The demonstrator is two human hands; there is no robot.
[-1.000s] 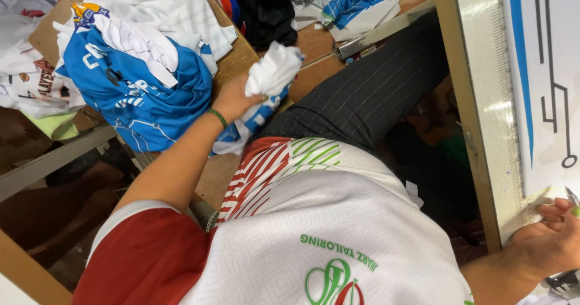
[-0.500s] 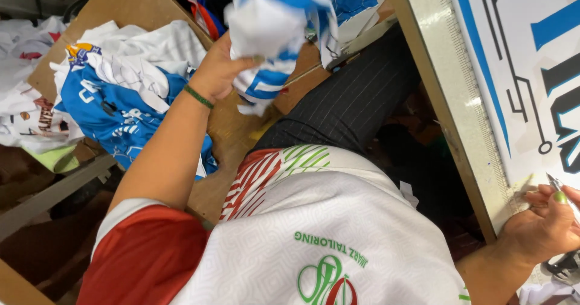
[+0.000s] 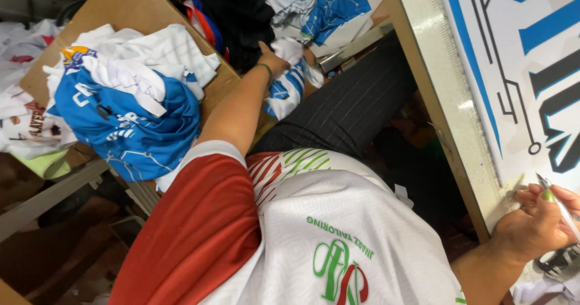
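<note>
The left hand (image 3: 275, 63) reaches out over the lap, fingers clenched around a bunched blue-and-white cloth (image 3: 289, 84) that hangs just beside a black heap (image 3: 238, 15) and another blue-and-white garment (image 3: 320, 6). The right hand (image 3: 534, 220) rests at the lower edge of a table (image 3: 444, 99) that carries a printed sheet (image 3: 525, 57) with blue and black shapes; its fingers grip a thin pen (image 3: 559, 202), tip pointed up toward the sheet. Off to the left, a pile (image 3: 130, 109) of blue and white shirts sits on a brown board (image 3: 121, 9), well apart from both hands. The cloth is held only in a loose wad, so a trailing end may catch on the black heap or drag the garment behind it down. With the eyes turned left, the pen hand is unwatched: a small slip could mark the sheet where no mark is wanted. The pile leans near the board's edge and a nudge from the elbow could tip it
</note>
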